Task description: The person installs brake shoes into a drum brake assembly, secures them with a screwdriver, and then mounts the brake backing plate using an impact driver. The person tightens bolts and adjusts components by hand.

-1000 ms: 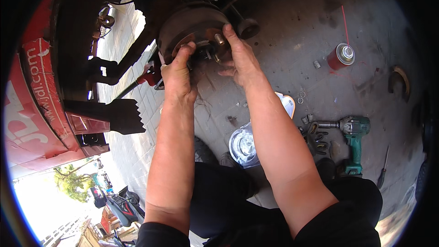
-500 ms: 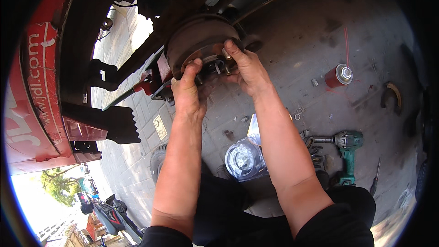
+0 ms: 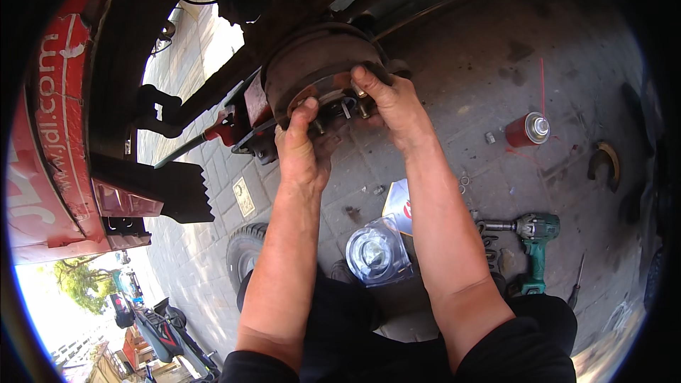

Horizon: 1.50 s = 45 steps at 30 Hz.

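Observation:
A dark, rusty brake drum [image 3: 319, 60] sits under the vehicle's frame, its studded face turned toward me. My left hand [image 3: 301, 143] grips the lower left of its rim, thumb on the face and fingers curled behind or beneath. On the lower right, my right hand [image 3: 396, 103] holds the drum the same way, thumb beside a wheel stud [image 3: 360, 99]. Between the hands, more studs and the dark hub opening show. The fingertips of both hands are mostly hidden.
On the paving lie a clear plastic package [image 3: 379, 250], a green impact wrench [image 3: 537, 248], a red spray can [image 3: 528, 130], a curved brake shoe [image 3: 605, 163] and a screwdriver [image 3: 578, 284]. A tyre [image 3: 245, 255] is near my left forearm. Red bodywork [image 3: 64, 135] borders the left; a red jack [image 3: 221, 126] stands behind the drum.
Both hands and the drum appear slightly further right and lower in the picture, with the whole view shifting a little. The grip on the drum looks the same.

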Motion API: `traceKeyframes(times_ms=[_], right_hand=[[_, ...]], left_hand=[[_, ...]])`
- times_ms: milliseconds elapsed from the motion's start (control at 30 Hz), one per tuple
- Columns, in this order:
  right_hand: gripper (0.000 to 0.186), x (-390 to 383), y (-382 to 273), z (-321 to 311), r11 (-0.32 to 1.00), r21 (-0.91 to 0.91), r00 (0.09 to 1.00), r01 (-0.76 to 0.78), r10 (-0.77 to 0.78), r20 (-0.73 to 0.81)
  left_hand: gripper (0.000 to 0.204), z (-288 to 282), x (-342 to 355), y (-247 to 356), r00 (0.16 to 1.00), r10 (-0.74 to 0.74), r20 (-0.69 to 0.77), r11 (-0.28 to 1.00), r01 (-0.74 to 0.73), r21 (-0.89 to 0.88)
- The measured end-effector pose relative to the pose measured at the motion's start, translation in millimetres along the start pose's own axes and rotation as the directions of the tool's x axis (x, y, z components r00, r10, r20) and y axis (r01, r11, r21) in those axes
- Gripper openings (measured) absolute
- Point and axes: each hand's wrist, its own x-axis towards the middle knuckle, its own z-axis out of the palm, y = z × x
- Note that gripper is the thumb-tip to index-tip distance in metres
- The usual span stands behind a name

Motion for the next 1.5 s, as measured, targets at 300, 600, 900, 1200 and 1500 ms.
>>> traceKeyframes(times_ms=[300, 600, 900, 1200, 1500], right_hand=[[0.081, 5.5, -1.1, -3.7, 0.992, -0.117, 0.999, 0.039, -0.041, -0.007], [0.098, 8.6, 9.6, -7.9, 0.974, 0.181, 0.983, -0.136, 0.11, 0.144], [0.071, 11.1, -3.4, -10.2, 0.998, -0.046, 0.994, -0.041, 0.045, 0.097], [0.07, 6.4, -21.9, -1.8, 0.967, -0.254, 0.998, 0.018, -0.001, 0.066], [0.067, 2.8, -37.5, 5.8, 0.898, -0.439, 0.999, 0.045, -0.033, 0.035]], left_hand=[[0.063, 0.7, 1.7, -6.8, 0.998, 0.048, 0.049, 0.993, -0.043, -0.108], [0.06, 0.9, 1.8, -5.0, 0.998, -0.034, -0.049, 0.993, 0.028, -0.114], [0.066, -3.9, 6.2, -20.4, 0.999, 0.031, 0.038, 0.98, -0.023, -0.2], [0.073, -5.3, 9.7, -33.7, 0.992, 0.043, 0.118, 0.95, -0.004, -0.312], [0.06, -1.7, 10.4, -46.3, 0.992, 0.018, 0.129, 0.88, 0.045, -0.472]])
